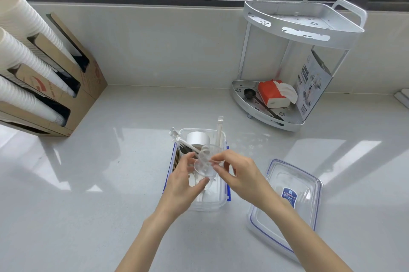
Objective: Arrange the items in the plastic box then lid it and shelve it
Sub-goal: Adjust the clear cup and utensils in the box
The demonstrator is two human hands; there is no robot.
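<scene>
Grey bench (pixel 88 183) | my left hand (pixel 184 179) and right hand (pixel 238 174) both pinch clear cup (pixel 204 164) over plastic box (pixel 212 202) | lid (pixel 285 205) beside, right

Both hands (pixel 208 174) gripping clear cup (pixel 204 166) over plastic box (pixel 212 204) (lid (pixel 285 209) beside)

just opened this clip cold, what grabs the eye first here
Two hands meet over the open box at centre: the left hand and right hand hold clear cups above it. The lid lies on the counter to the right, and a white rack stands behind, its top tier bare.
</scene>
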